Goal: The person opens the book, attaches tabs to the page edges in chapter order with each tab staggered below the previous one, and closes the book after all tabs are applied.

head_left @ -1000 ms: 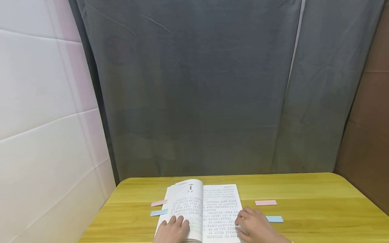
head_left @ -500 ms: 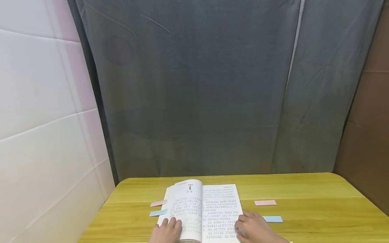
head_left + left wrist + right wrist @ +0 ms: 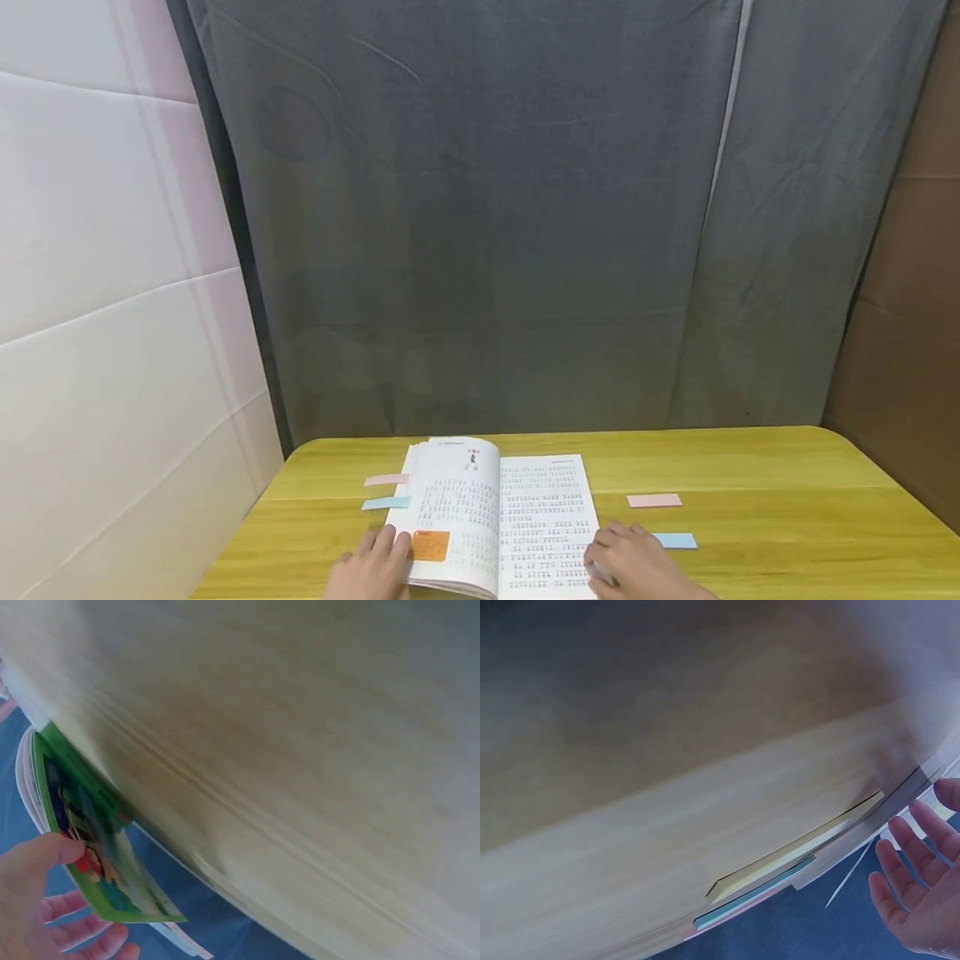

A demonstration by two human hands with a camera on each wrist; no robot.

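Table: a yellow wooden table (image 3: 750,517) is seen before a grey curtain (image 3: 487,217).
Book: an open white paperback book of printed text (image 3: 525,517) is laid flat near the table's front edge, an orange patch (image 3: 431,546) showing on its left page.
Left hand (image 3: 367,571): it is rested at the book's lower left edge; thumb and fingers are closed on that edge.
Right hand (image 3: 633,567): it is laid on the right page's lower corner, fingers relaxed and spread.
Notes: pink and blue paper strips (image 3: 386,492) are placed left of the book; a pink strip (image 3: 654,500) and a blue strip (image 3: 677,541) lie right of it.
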